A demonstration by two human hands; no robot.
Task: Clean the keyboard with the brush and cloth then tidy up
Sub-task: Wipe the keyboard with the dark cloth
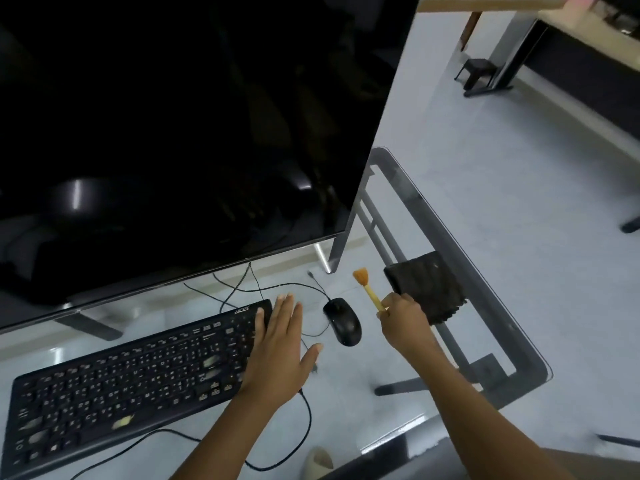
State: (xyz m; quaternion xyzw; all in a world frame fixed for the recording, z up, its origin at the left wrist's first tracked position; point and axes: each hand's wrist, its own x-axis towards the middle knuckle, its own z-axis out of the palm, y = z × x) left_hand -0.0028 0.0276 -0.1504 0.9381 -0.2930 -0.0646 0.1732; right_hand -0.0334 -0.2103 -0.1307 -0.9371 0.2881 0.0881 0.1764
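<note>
A black keyboard (131, 386) lies slanted on the glass desk (460, 251), with pale specks of dirt on some keys. My left hand (280, 344) rests flat with fingers spread over the keyboard's right end. My right hand (403, 322) grips the yellow handle of a small brush (367, 287), its orange bristles pointing up and away. A dark folded cloth (427, 284) lies on the desk just beyond my right hand, near the desk's right edge.
A large dark monitor (173, 133) stands behind the keyboard. A black mouse (343, 322) sits between my hands, with thin cables (304, 420) trailing over the glass. Under and beyond the desk are the floor, a small dark stool (478, 72) and another table's legs.
</note>
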